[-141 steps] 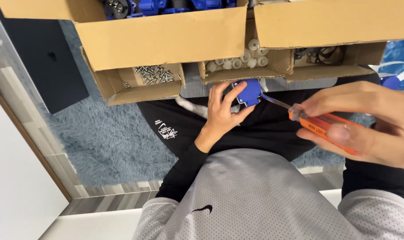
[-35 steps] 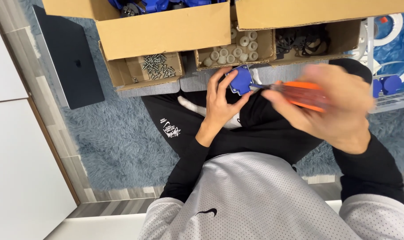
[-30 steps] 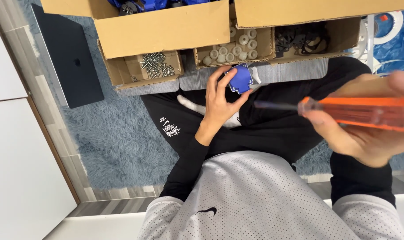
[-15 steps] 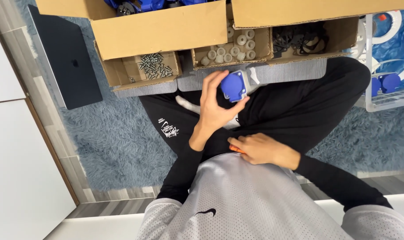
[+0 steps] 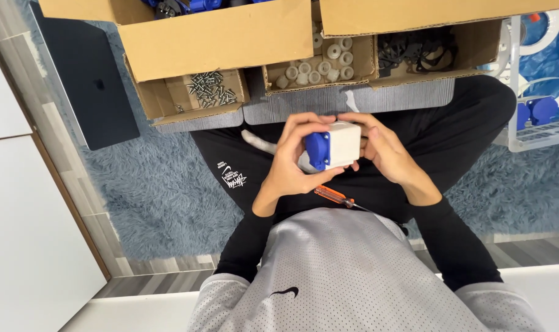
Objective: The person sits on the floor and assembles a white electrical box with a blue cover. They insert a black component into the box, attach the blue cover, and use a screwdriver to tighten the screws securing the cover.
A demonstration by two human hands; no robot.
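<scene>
Both hands now wrap white box with blue socket face (image 5: pixel 332 146), above lap: left hand (image 5: pixel 295 161) cups beneath, right hand (image 5: pixel 384 154) grips side. Orange screwdriver (image 5: pixel 336 197) put down on lap; screwdriving paused.

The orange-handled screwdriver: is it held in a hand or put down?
Put down. The screwdriver lies on the lap, while both the left hand and right hand grip the white-and-blue socket box.
</scene>
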